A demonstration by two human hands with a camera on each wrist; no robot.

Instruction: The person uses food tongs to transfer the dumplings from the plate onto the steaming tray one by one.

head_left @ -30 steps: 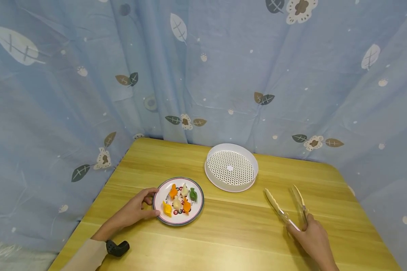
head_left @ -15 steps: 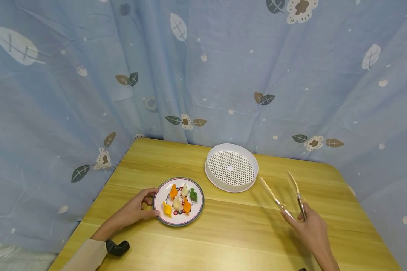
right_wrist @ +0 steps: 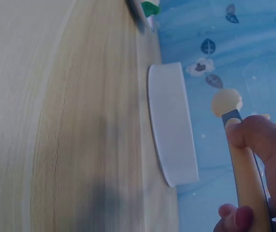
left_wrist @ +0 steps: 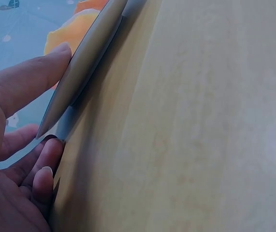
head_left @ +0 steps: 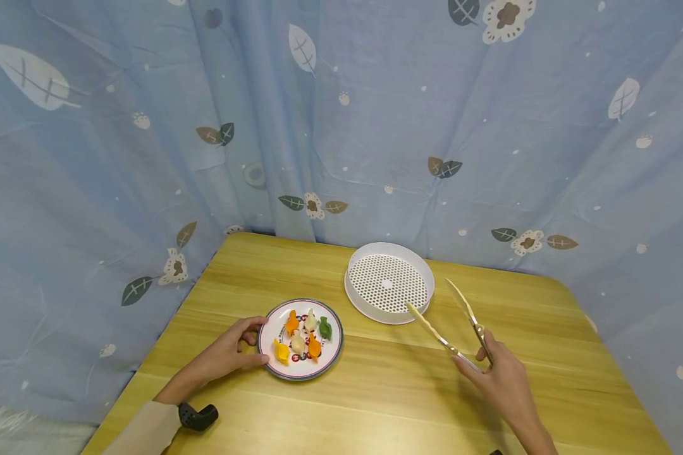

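1. Lower left: the left hand (head_left: 234,347) pinches a smooth, round plate (head_left: 331,357).
2. Lower right: the right hand (head_left: 502,374) grips metal tongs (head_left: 430,328), spread wide.
3. Below the middle: a round white tray (head_left: 387,284), full of holes.

Right hand: had risen from low over the table (head_left: 375,398) and swung toward the person's left; the right hand (head_left: 503,382) was now closer to the white sieve (head_left: 388,315).
Tongs: moved with the hand, and the tongs (head_left: 448,346) slanted more to the left.
Nearer prong: a second ago it was over bare wood; the nearer prong (head_left: 425,323) now crossed the sieve's front-right rim in the head view, though touching could not be told.
Farther prong: went from well apart to just right of the sieve, where the farther prong (head_left: 461,298) ended.
Dark wrist piece: unseen a second ago; a sliver of the dark wrist piece (head_left: 495,452) showed at the bottom edge.
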